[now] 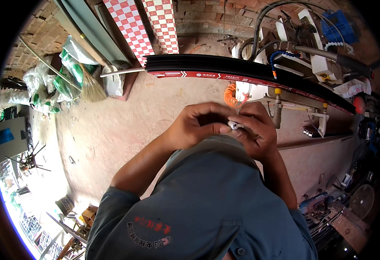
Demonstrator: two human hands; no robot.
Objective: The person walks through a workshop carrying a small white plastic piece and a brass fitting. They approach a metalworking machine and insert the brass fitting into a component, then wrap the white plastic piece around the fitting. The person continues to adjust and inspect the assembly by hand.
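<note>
Close in front of my body, both hands meet at a small silvery metal piece (234,125). Its exact kind is too small to make out. My left hand (200,123) comes from the left with thumb and curled fingers pinching near the piece's left end. My right hand (257,129) grips it between thumb and fingers, hiding much of it. Beyond my hands, a long bundle of black profiles (207,65) with a red printed strip along its near side runs across from centre to right, apart from my fingers.
Right of my hands stands a machine with a blue segmented hose (281,53), an orange coiled air hose (230,94) and a yellow-capped fitting (278,92). A straw broom (93,86) and plastic bags (66,78) lie far left. Checkered panels (129,28) lean at the brick wall.
</note>
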